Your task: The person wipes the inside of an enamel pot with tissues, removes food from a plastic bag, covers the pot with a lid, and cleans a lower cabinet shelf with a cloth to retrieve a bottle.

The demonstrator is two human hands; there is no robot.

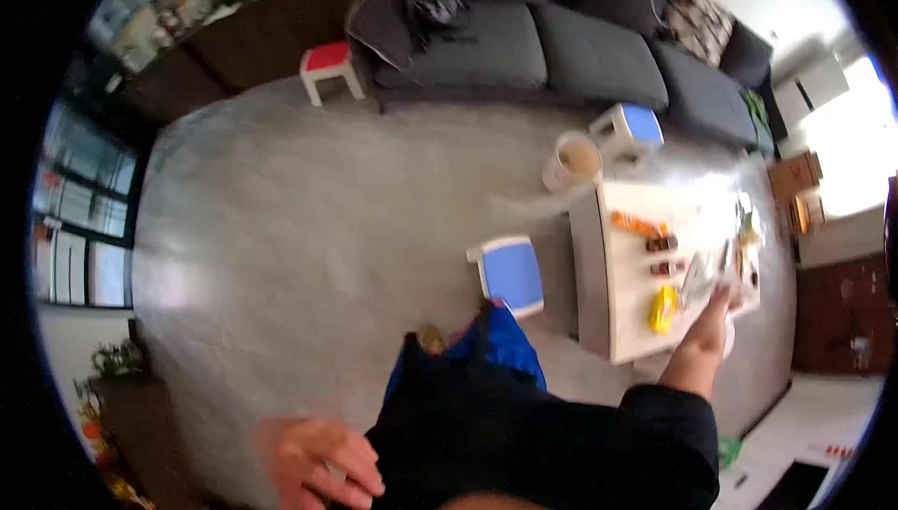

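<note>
My left hand [323, 461] hangs low at the bottom of the view, slightly blurred, with its fingers apart and nothing held. On the right, my right hand [716, 323] reaches over the near right part of the pale table [625, 323]. Its fingers are blurred against bright items, so what they hold, if anything, cannot be made out. Close to it on the table lie a yellow packet [663, 310], a small red-labelled bottle [668, 268], a dark jar [661, 243] and an orange packet [639, 225].
A blue-topped stool [512, 275] stands in front of me, left of the table. Behind the table are a bucket [572, 162] and another blue-topped stool [629, 128]. A grey sofa [468, 51] and a red-topped stool [329, 63] stand farther back.
</note>
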